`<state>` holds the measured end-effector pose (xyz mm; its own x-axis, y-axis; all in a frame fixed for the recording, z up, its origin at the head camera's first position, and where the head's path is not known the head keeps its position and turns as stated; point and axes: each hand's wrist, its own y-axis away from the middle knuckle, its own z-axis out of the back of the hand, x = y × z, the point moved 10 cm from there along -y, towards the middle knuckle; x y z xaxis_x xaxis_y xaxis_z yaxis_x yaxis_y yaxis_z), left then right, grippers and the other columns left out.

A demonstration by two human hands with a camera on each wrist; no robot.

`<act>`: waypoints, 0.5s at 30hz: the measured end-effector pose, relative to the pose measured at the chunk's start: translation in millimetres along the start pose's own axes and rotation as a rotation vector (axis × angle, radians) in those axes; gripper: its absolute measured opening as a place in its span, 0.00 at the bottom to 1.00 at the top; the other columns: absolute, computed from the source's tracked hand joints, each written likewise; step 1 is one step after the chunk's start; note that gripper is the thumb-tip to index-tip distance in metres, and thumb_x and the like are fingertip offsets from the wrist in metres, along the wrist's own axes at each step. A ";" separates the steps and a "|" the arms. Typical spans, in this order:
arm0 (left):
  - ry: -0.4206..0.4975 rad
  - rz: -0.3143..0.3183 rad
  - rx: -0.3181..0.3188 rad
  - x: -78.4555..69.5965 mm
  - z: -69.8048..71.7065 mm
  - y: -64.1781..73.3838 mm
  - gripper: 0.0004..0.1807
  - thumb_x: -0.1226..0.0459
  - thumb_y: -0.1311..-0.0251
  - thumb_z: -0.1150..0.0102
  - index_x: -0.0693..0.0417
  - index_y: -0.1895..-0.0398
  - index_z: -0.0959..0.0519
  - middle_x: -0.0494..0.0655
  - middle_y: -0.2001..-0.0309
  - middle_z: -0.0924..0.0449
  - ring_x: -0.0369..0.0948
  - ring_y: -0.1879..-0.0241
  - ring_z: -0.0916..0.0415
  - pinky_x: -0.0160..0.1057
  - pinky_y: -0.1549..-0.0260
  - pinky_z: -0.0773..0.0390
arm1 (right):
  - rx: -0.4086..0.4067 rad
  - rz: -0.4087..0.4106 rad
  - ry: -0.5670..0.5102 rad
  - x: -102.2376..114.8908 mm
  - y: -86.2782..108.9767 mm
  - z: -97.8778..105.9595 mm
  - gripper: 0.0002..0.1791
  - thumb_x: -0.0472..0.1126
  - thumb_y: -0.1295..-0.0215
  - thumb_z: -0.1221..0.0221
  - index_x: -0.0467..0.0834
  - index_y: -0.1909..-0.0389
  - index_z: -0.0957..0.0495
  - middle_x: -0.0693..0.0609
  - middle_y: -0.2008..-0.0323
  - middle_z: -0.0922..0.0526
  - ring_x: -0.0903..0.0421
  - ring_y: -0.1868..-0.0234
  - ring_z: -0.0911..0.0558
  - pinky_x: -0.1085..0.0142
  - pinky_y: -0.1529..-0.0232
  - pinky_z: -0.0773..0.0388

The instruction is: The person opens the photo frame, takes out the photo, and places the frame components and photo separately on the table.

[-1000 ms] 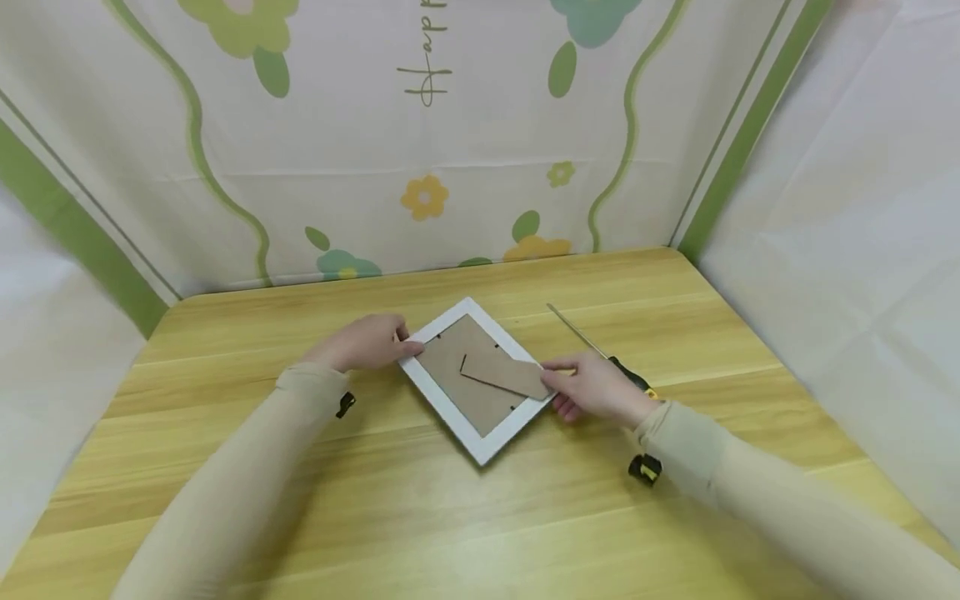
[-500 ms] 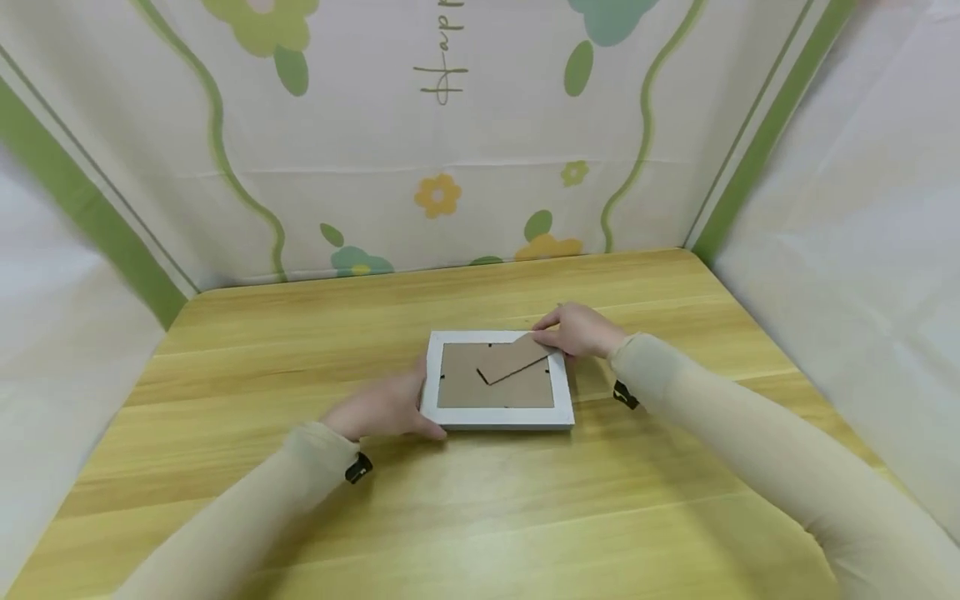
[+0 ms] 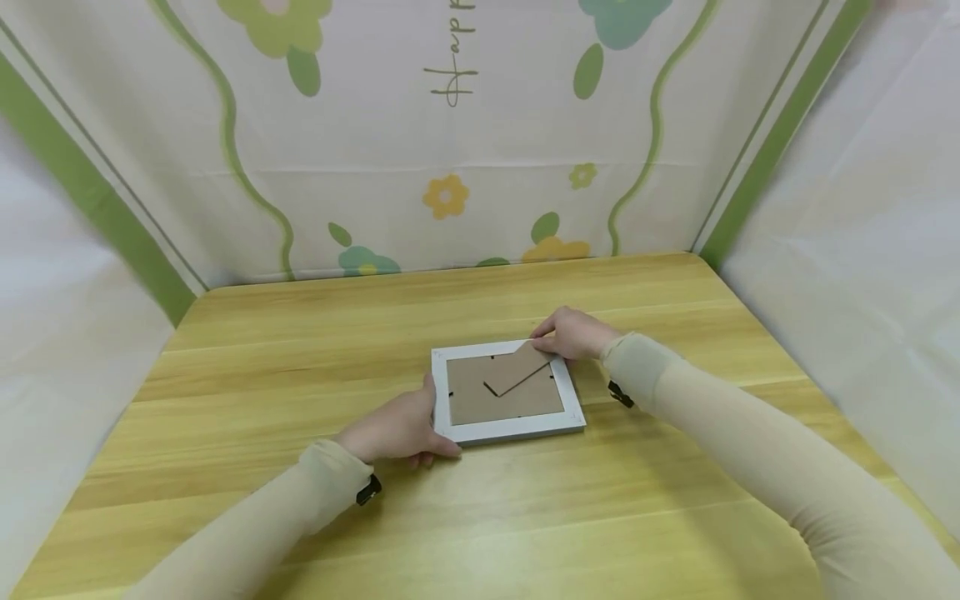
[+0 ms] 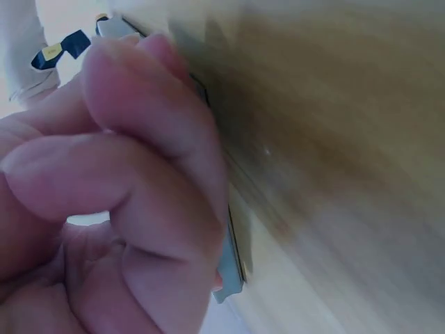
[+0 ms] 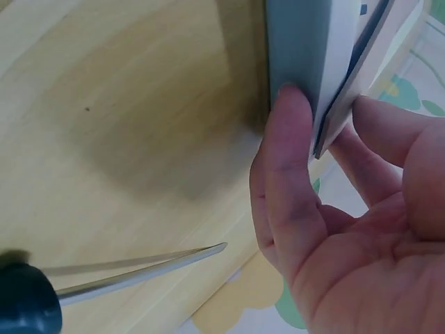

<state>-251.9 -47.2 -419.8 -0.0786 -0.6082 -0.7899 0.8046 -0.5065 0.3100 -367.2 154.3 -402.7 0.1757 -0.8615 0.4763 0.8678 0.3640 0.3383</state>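
A white picture frame point(image 3: 487, 432) lies face down on the table, its brown backing board point(image 3: 468, 387) upward and its long sides running left to right. From the backing board a brown easel stand point(image 3: 521, 367) slants toward the back right corner. My left hand point(image 3: 397, 425) grips the frame's left end, thumb along the front edge. At the back right corner my right hand point(image 3: 573, 333) pinches the frame together with the stand's end. Close up in the right wrist view, fingers point(image 5: 288, 160) press the frame's side while the thumb rests on the stand. Curled fingers point(image 4: 160, 174) hide most of the frame in the left wrist view.
A screwdriver point(image 5: 139, 276) with a dark handle lies on the table near the right hand; the head view does not show it. Behind the wooden table point(image 3: 480, 517) hangs a flowered cloth point(image 3: 375, 125), and white cloth borders both sides.
The picture frame has turned from a diamond position to nearly straight. My left hand has shifted toward the front, my right hand toward the back. The screwdriver has dropped from the head view.
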 end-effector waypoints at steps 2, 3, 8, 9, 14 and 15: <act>-0.008 0.006 -0.007 1.3 0.6 -0.2 0.58 0.64 0.50 0.23 0.64 0.28 0.58 0.53 0.77 0.21 0.43 0.87 0.26 0.43 0.87 0.24 | -0.007 0.002 0.006 -0.5 0.1 -0.5 0.20 0.46 0.26 0.45 0.44 0.38 0.21 0.40 0.37 0.25 0.52 0.58 0.20 0.62 0.59 0.21; -0.011 0.010 -0.011 2.1 1.1 0.0 0.59 0.64 0.50 0.23 0.63 0.27 0.59 0.52 0.74 0.21 0.43 0.86 0.26 0.42 0.86 0.23 | -0.011 0.005 0.015 -0.5 0.1 -0.7 0.20 0.46 0.25 0.45 0.44 0.38 0.21 0.40 0.37 0.25 0.51 0.56 0.20 0.60 0.56 0.22; -0.128 0.046 -0.028 8.6 9.9 0.5 0.63 0.54 0.51 0.22 0.59 0.22 0.59 0.48 0.68 0.19 0.43 0.77 0.22 0.46 0.71 0.20 | -0.052 0.038 0.097 -0.3 2.8 2.3 0.22 0.49 0.25 0.47 0.43 0.37 0.22 0.35 0.31 0.33 0.37 0.30 0.36 0.45 0.32 0.40; -0.172 0.052 -0.042 9.6 14.7 0.7 0.61 0.52 0.51 0.23 0.59 0.22 0.54 0.48 0.66 0.18 0.43 0.73 0.20 0.47 0.66 0.19 | -0.072 0.050 0.112 0.3 4.9 5.5 0.22 0.49 0.25 0.47 0.43 0.37 0.23 0.35 0.34 0.30 0.37 0.31 0.36 0.44 0.33 0.39; -0.320 0.014 -0.122 9.0 46.2 -2.1 0.45 0.47 0.49 0.26 0.56 0.30 0.31 0.46 0.63 0.18 0.42 0.65 0.24 0.46 0.62 0.21 | -0.272 0.165 0.241 3.8 27.3 39.4 0.17 0.44 0.27 0.44 0.38 0.46 0.18 0.44 0.60 0.15 0.48 0.60 0.18 0.52 0.57 0.22; -0.321 0.011 -0.132 9.3 52.0 -2.3 0.43 0.48 0.48 0.26 0.56 0.31 0.29 0.47 0.63 0.18 0.43 0.66 0.23 0.45 0.64 0.21 | -0.301 0.171 0.257 1.3 32.8 46.2 0.16 0.42 0.28 0.43 0.38 0.47 0.17 0.47 0.64 0.15 0.52 0.66 0.20 0.54 0.62 0.22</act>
<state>-285.1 -83.5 -400.3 -0.2336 -0.7854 -0.5732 0.8741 -0.4279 0.2300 -360.0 181.5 -353.5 0.4059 -0.8718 0.2744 0.9064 0.4225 0.0017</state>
